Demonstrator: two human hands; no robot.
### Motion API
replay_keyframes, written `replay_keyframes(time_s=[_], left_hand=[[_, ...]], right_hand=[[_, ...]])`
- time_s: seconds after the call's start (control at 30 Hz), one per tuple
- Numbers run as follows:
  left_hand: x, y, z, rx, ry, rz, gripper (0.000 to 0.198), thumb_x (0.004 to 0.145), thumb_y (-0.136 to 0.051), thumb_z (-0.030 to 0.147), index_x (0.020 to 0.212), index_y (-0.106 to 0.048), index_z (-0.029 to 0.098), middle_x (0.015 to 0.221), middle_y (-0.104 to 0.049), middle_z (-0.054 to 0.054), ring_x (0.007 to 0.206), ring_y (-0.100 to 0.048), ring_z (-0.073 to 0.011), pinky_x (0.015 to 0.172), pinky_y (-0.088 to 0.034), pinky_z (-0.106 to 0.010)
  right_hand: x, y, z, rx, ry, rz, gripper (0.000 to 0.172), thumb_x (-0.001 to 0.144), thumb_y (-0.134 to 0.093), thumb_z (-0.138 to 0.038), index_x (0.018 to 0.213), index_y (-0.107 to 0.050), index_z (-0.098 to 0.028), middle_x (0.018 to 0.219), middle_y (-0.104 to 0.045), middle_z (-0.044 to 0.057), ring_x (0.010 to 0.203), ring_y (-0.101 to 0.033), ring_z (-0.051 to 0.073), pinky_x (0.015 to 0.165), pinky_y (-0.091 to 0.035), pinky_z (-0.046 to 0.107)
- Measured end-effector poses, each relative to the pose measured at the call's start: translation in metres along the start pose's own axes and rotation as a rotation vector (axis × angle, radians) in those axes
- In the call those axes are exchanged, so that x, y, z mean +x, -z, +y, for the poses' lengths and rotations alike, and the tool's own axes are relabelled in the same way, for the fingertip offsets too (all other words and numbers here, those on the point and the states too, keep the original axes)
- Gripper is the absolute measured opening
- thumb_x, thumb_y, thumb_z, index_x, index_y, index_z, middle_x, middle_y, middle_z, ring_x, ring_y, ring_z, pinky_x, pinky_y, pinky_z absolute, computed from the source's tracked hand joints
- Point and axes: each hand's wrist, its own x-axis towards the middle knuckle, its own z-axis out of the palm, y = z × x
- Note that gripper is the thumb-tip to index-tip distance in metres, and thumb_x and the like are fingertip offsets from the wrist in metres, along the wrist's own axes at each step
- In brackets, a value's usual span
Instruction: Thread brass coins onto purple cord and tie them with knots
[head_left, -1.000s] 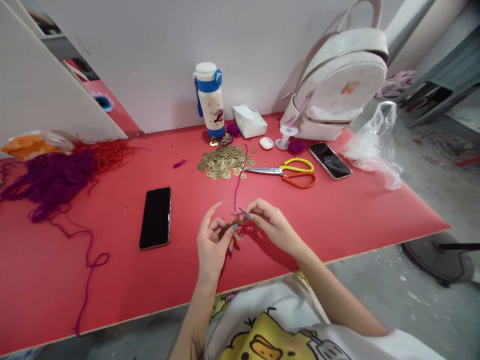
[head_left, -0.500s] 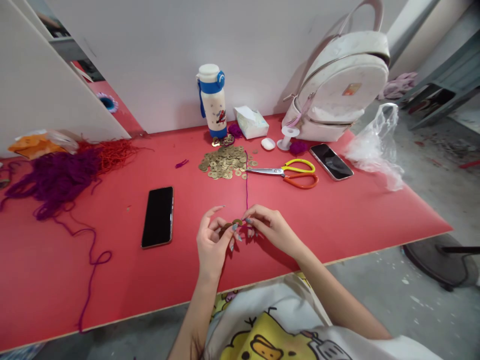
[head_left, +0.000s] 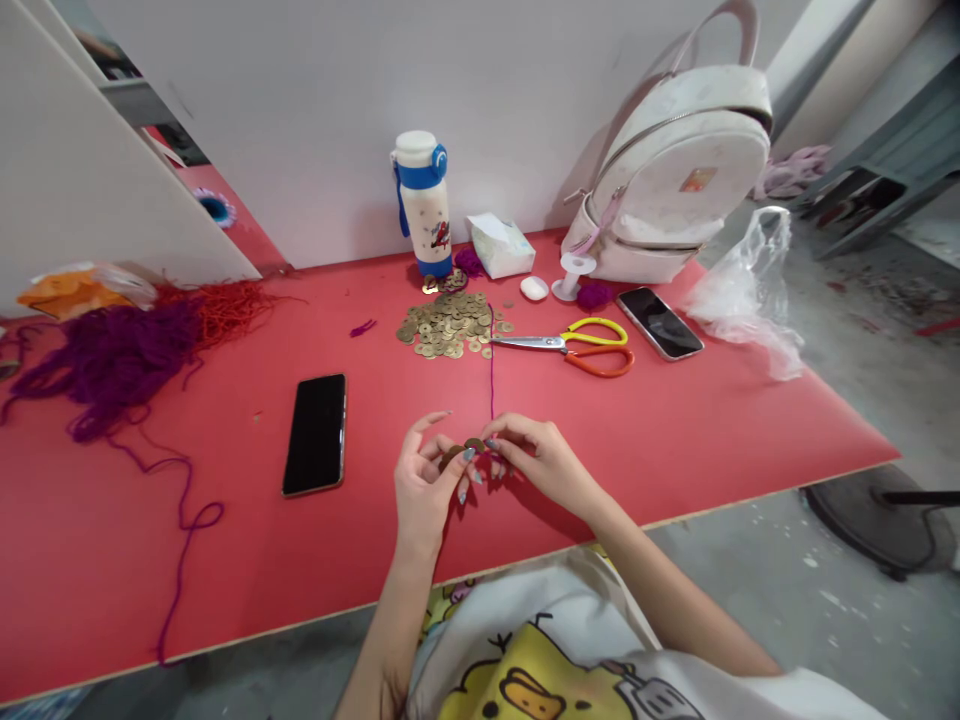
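Observation:
My left hand (head_left: 426, 488) pinches brass-coloured coins (head_left: 474, 445) between thumb and fingers above the front part of the red table. Close beside it on the right, my right hand (head_left: 536, 450) has its thumb and index finger closed on the purple yarn (head_left: 492, 385) at the coins' edge. From there the yarn runs away over the table to a pile of holed coins (head_left: 450, 325). Scissors with one yellow and one orange handle (head_left: 596, 347) lie right of the pile, their tips near the yarn. Fingers partly hide the held coins and yarn.
A black phone (head_left: 315, 434) lies left of my hands, with tangled purple yarn (head_left: 124, 360) farther left. Behind the coin pile stands a bottle (head_left: 425, 210). A white spool (head_left: 574, 277), another phone (head_left: 660, 322), a backpack (head_left: 675, 180) and a plastic bag (head_left: 754, 300) are at the right.
The fingers of my right hand have shifted very slightly near the coins. My left hand keeps nearly the same grip, and the view has moved a little.

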Motion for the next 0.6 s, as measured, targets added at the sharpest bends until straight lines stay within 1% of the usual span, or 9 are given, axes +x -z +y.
replay_keyframes(time_s=[0.1, 0.17, 0.27, 0.33, 0.43, 0.47, 0.53, 0.6], left_hand=[[0.0, 0.0, 0.001, 0.017, 0.001, 0.004, 0.045, 0.078, -0.075, 0.025, 0.118, -0.053, 0.022, 0.066, -0.052, 0.008, 0.044, -0.052, -0.005, 0.041, -0.041, -0.015], [0.0, -0.001, 0.001, 0.034, -0.002, 0.004, 0.044, 0.078, -0.075, 0.024, 0.117, -0.054, 0.022, 0.066, -0.052, 0.008, 0.044, -0.051, -0.0049, 0.042, -0.041, -0.015], [-0.001, -0.001, 0.001, 0.068, -0.011, 0.007, 0.042, 0.079, -0.074, 0.024, 0.115, -0.054, 0.022, 0.064, -0.053, 0.009, 0.043, -0.051, -0.0051, 0.043, -0.043, -0.016], [-0.001, -0.002, 0.001, 0.088, -0.024, 0.025, 0.04, 0.079, -0.073, 0.024, 0.114, -0.054, 0.022, 0.063, -0.053, 0.009, 0.044, -0.052, -0.0056, 0.046, -0.044, -0.016], [-0.002, -0.003, 0.001, 0.114, -0.042, 0.064, 0.04, 0.079, -0.074, 0.024, 0.113, -0.053, 0.021, 0.063, -0.054, 0.009, 0.047, -0.056, -0.0071, 0.049, -0.047, -0.017], [-0.002, -0.003, 0.001, 0.127, -0.048, 0.074, 0.04, 0.078, -0.074, 0.024, 0.113, -0.053, 0.021, 0.064, -0.055, 0.009, 0.049, -0.058, -0.0078, 0.05, -0.047, -0.017], [-0.004, -0.005, 0.001, 0.165, -0.07, 0.086, 0.039, 0.078, -0.074, 0.023, 0.113, -0.054, 0.021, 0.066, -0.056, 0.008, 0.054, -0.061, -0.009, 0.054, -0.05, -0.018], [-0.005, -0.006, 0.0, 0.217, -0.105, 0.088, 0.038, 0.079, -0.072, 0.022, 0.113, -0.055, 0.021, 0.067, -0.057, 0.007, 0.058, -0.064, -0.01, 0.058, -0.051, -0.018]], right_hand=[[0.0, -0.001, -0.001, -0.011, 0.003, 0.002, 0.012, 0.092, -0.051, -0.021, 0.095, -0.063, -0.02, 0.064, -0.066, -0.003, 0.054, -0.062, 0.012, 0.056, -0.049, 0.023], [0.0, -0.002, -0.002, -0.049, 0.019, 0.011, 0.013, 0.092, -0.051, -0.02, 0.096, -0.064, -0.02, 0.065, -0.068, -0.002, 0.054, -0.062, 0.012, 0.057, -0.049, 0.023], [0.0, -0.003, -0.003, -0.162, 0.075, 0.062, 0.015, 0.091, -0.053, -0.017, 0.095, -0.068, -0.02, 0.079, -0.073, 0.001, 0.067, -0.066, 0.013, 0.065, -0.05, 0.025], [0.0, -0.003, -0.005, -0.204, 0.118, 0.076, 0.019, 0.089, -0.052, -0.014, 0.096, -0.069, -0.02, 0.089, -0.073, 0.003, 0.077, -0.066, 0.015, 0.07, -0.05, 0.026], [-0.002, -0.005, -0.007, -0.128, 0.147, 0.042, 0.025, 0.088, -0.049, -0.011, 0.1, -0.069, -0.021, 0.103, -0.071, 0.006, 0.091, -0.067, 0.017, 0.075, -0.052, 0.028], [-0.002, -0.005, -0.008, -0.09, 0.141, 0.04, 0.024, 0.087, -0.051, -0.012, 0.1, -0.069, -0.021, 0.107, -0.07, 0.007, 0.095, -0.066, 0.018, 0.076, -0.052, 0.028], [-0.001, -0.008, -0.006, -0.043, 0.114, 0.067, 0.016, 0.085, -0.059, -0.016, 0.096, -0.069, -0.021, 0.112, -0.068, 0.009, 0.101, -0.065, 0.02, 0.077, -0.053, 0.03], [0.001, -0.011, -0.002, -0.025, 0.085, 0.12, 0.009, 0.081, -0.067, -0.021, 0.089, -0.07, -0.02, 0.111, -0.068, 0.009, 0.1, -0.065, 0.021, 0.077, -0.053, 0.031]])
